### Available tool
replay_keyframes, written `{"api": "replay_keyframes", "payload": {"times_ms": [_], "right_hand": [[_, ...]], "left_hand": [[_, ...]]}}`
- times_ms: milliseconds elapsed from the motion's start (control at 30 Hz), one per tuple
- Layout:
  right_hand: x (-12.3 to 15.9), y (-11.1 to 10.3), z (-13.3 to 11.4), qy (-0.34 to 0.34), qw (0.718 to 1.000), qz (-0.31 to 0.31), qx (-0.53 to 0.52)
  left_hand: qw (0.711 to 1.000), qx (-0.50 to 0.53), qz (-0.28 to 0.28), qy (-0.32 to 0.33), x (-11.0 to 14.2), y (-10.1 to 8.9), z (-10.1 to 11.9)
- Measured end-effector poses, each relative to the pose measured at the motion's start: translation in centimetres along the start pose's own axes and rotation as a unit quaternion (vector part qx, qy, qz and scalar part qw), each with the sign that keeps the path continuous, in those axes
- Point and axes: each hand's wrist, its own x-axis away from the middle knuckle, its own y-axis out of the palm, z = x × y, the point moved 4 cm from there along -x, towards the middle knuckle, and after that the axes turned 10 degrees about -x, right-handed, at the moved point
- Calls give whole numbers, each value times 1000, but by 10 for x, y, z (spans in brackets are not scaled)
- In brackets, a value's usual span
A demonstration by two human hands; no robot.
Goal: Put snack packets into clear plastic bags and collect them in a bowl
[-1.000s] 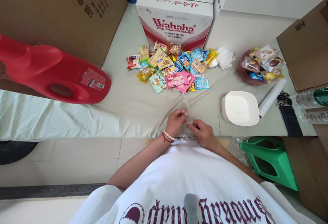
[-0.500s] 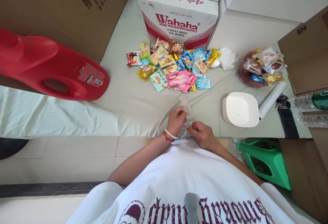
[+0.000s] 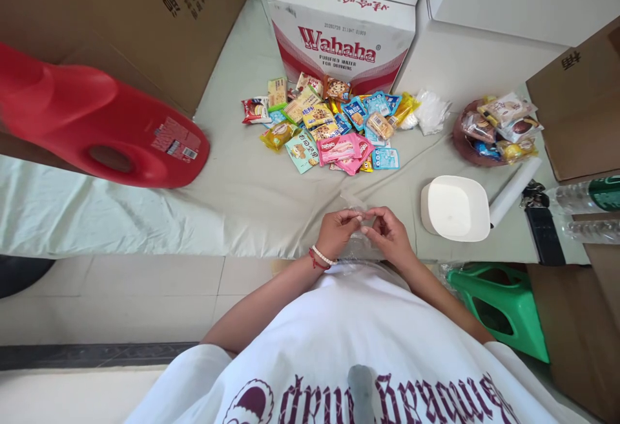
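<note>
My left hand point(image 3: 336, 233) and my right hand point(image 3: 390, 236) meet at the near edge of the cloth-covered table point(image 3: 252, 198). Both pinch the top edge of a clear plastic bag point(image 3: 361, 246), fingertips close together. The bag hangs down between my hands toward my white shirt. A pile of several small snack packets point(image 3: 329, 123) lies further out on the table, apart from my hands. A beaded bracelet and a red string sit on my left wrist.
A white bowl point(image 3: 455, 207) stands upside down to the right, beside a white roll point(image 3: 513, 191). A basket of snacks point(image 3: 494, 130), a Wahaha carton point(image 3: 343, 33), a red jug point(image 3: 97, 127), cardboard boxes, water bottles point(image 3: 588, 194) and a green stool point(image 3: 504, 301) surround the table.
My right hand has risen to the level of my left, and both now pinch the bag's top edge together; the bag's upright strip has come down.
</note>
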Motion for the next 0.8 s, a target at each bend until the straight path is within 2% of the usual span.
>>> {"api": "replay_keyframes", "payload": {"times_ms": [133, 233, 333, 500, 567, 667, 733, 800], "right_hand": [[-12, 5, 7, 46, 996, -1, -72], [-17, 6, 10, 66, 991, -6, -113], [-20, 4, 9, 65, 990, 8, -125], [-21, 0, 12, 116, 983, 36, -138], [-21, 0, 12, 113, 983, 34, -140], [-21, 1, 8, 70, 991, 22, -117], [-22, 2, 6, 41, 994, 26, -100], [-23, 1, 8, 48, 992, 40, -113]], "left_hand": [[1000, 9, 11, -6, 0, -2, -2], [999, 37, -14, -35, 1, -1, -4], [996, 71, -36, -48, 2, 1, -2], [996, 59, -49, -52, 1, 3, -1], [997, 36, -55, -43, 1, 2, -1], [997, -38, -63, 1, 1, 1, 0], [992, -108, -55, 45, 1, 0, 1], [986, -144, -39, 74, 1, -1, 3]]}}
